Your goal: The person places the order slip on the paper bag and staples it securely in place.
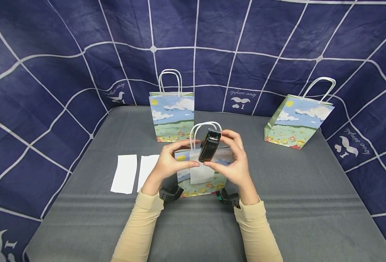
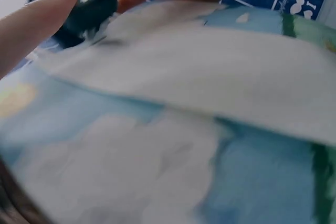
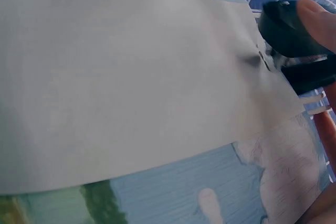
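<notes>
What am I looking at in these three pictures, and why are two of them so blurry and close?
No machine here: a person works with two bare hands at a grey table. The wide picture comes from a camera worn on the head. The two close ones come from cameras strapped to the wrists, so they sit almost against the work. The left hand and right hand together hold a black stapler over the top edge of a small gift bag, where a white paper slip lies against the bag. Two more bags, the middle bag and the right bag, stand farther back, and two white slips lie to the left.
</notes>
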Demonstrator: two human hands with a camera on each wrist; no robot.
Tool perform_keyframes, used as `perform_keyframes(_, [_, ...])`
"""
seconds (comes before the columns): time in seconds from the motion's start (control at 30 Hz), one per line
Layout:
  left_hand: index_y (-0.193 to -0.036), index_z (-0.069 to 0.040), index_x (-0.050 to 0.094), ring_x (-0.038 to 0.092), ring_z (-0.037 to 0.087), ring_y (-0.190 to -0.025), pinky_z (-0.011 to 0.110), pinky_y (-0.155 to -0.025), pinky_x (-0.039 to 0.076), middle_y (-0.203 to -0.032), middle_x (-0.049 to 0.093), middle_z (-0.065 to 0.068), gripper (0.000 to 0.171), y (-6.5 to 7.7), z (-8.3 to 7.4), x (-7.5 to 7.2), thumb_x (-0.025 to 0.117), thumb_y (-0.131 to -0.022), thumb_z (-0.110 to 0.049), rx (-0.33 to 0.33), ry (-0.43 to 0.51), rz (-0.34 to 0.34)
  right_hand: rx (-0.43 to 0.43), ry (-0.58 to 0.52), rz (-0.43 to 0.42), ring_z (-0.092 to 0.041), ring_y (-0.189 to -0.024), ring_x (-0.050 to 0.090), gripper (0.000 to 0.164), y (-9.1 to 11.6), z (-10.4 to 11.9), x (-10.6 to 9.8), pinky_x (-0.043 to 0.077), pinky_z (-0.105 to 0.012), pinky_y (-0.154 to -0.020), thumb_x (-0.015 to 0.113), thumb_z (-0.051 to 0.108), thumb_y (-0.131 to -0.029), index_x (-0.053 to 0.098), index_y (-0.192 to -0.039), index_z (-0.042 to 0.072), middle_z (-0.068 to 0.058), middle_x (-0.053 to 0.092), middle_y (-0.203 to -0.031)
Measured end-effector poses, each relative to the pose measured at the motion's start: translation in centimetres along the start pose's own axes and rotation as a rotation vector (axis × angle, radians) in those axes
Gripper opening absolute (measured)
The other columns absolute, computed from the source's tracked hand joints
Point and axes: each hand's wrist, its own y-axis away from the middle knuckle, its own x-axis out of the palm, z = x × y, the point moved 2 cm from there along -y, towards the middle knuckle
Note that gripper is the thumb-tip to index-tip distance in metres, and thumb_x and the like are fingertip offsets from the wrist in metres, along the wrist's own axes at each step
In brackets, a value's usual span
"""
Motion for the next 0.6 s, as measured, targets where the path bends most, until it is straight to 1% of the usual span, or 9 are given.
perform_keyframes(0.1, [-0.106, 0.006, 0.063, 0.060, 0.018, -0.102, 0.038, -0.092, 0.046, -0.106, 0.065, 0.014, 0.045, 0.2, 1.0, -0.7, 0.078, -0.065, 0.014, 0.007, 0.035, -0.004, 0.006, -0.061, -0.037, -0.026, -0.116, 0.043, 0.063, -0.1, 0.1, -0.1, 0.035, -0.037, -0.097, 0.084, 0.025, -0.070, 0.058, -0.126, 0.010, -0.008, 0.047, -0.127])
perform_keyframes(0.2, [-0.099, 0.004, 0.063, 0.061, 0.017, -0.097, 0.036, -0.090, 0.047, -0.099, 0.064, 0.010, 0.033, 0.4, 1.3, -1.4, 0.076, -0.070, 0.012, 0.003, 0.047, -0.011, 0.029, -0.104, -0.060, -0.025, -0.111, 0.045, 0.058, -0.2, 0.2, -0.3, 0.039, -0.036, -0.092, 0.085, 0.023, -0.069, 0.061, -0.120, 0.006, -0.008, 0.051, -0.122])
perform_keyframes(0.27, [-0.097, 0.004, 0.063, 0.060, 0.016, -0.093, 0.033, -0.087, 0.048, -0.097, 0.063, 0.009, 0.029, 0.6, 1.4, -1.8, 0.074, -0.072, 0.012, 0.001, 0.030, -0.016, 0.043, -0.117, -0.065, -0.026, -0.110, 0.044, 0.056, -0.3, 0.2, -0.5, 0.039, -0.036, -0.090, 0.085, 0.022, -0.069, 0.062, -0.117, 0.005, -0.008, 0.053, -0.119])
perform_keyframes(0.33, [-0.096, 0.002, 0.064, 0.059, 0.014, -0.090, 0.029, -0.082, 0.048, -0.097, 0.063, 0.008, 0.028, 0.7, 1.4, -2.2, 0.073, -0.072, 0.013, -0.002, 0.012, -0.026, 0.047, -0.136, -0.067, -0.025, -0.109, 0.044, 0.057, -0.4, 0.3, -0.6, 0.040, -0.036, -0.089, 0.085, 0.021, -0.070, 0.062, -0.118, 0.003, -0.008, 0.054, -0.117])
perform_keyframes(0.47, [-0.093, 0.006, 0.065, 0.056, 0.011, -0.079, 0.025, -0.072, 0.047, -0.093, 0.064, 0.009, 0.027, 0.7, 1.3, -2.5, 0.069, -0.070, 0.020, 0.009, -0.006, -0.061, 0.056, -0.194, -0.083, -0.022, -0.100, 0.053, 0.059, -0.4, 0.5, -0.8, 0.043, -0.033, -0.087, 0.084, 0.018, -0.070, 0.059, -0.120, -0.001, -0.008, 0.058, -0.111])
perform_keyframes(0.53, [-0.091, 0.009, 0.064, 0.055, 0.010, -0.075, 0.024, -0.069, 0.047, -0.090, 0.065, 0.008, 0.025, 0.5, 0.8, -2.5, 0.067, -0.070, 0.022, 0.017, -0.004, -0.080, 0.056, -0.216, -0.098, -0.021, -0.095, 0.057, 0.059, -0.4, 0.6, -1.0, 0.044, -0.033, -0.087, 0.084, 0.018, -0.071, 0.058, -0.120, -0.003, -0.008, 0.061, -0.109])
perform_keyframes(0.6, [-0.090, 0.013, 0.063, 0.055, 0.008, -0.072, 0.024, -0.068, 0.047, -0.085, 0.066, 0.002, 0.021, 0.4, 0.1, -2.3, 0.065, -0.071, 0.023, 0.012, -0.014, -0.107, 0.059, -0.230, -0.115, -0.020, -0.094, 0.059, 0.057, -0.4, 0.7, -1.2, 0.044, -0.034, -0.088, 0.084, 0.018, -0.071, 0.059, -0.118, -0.003, -0.007, 0.063, -0.107])
